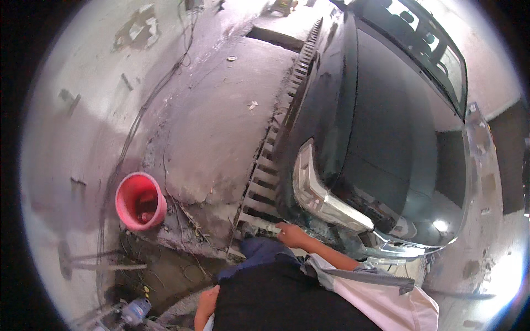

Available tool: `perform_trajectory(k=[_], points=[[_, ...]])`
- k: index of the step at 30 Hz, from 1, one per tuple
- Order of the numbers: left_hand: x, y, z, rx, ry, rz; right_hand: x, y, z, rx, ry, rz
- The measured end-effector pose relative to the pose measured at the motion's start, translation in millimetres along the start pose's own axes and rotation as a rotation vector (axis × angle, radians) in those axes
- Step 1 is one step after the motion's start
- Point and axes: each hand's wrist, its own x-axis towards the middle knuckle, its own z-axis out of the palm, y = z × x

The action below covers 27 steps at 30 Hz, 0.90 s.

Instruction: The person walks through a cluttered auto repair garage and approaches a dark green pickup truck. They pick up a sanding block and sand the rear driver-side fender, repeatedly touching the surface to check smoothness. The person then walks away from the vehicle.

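gripping what, we cannot tell: our right hand (292, 236), fingers bent, and our left hand (207, 303), by our side. one glossy black car (397, 127) stands right of one slotted grey grating (265, 191), nose toward us, long axis running away. one round pink bucket (130, 194) sits near the grey concrete floor's (215, 121) left edge.

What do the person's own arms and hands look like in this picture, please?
The left hand and right hand show no gloves. The right forearm is bare, beside a pale jacket with grey edging. Of the left arm, only a small part shows.
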Motion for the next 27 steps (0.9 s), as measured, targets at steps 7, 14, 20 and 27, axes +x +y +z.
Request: perform_trajectory(k=[7, 14, 20, 27], points=[[79, 73, -69, -0.131, -0.105, -0.114, 17, -48, -55, 0.034, 0.211, -0.058], [167, 79, -114, -0.099, -0.323, -0.098, 24, -88, -82, 0.056, 0.252, 0.074], [256, 128, -173, -0.007, -0.569, 0.016, 29, -80, -30, 0.078, 0.388, 0.341], [373, 192, -103, -0.007, -0.695, 0.624, -24, -88, 34, 0.271, 0.387, 0.695]])
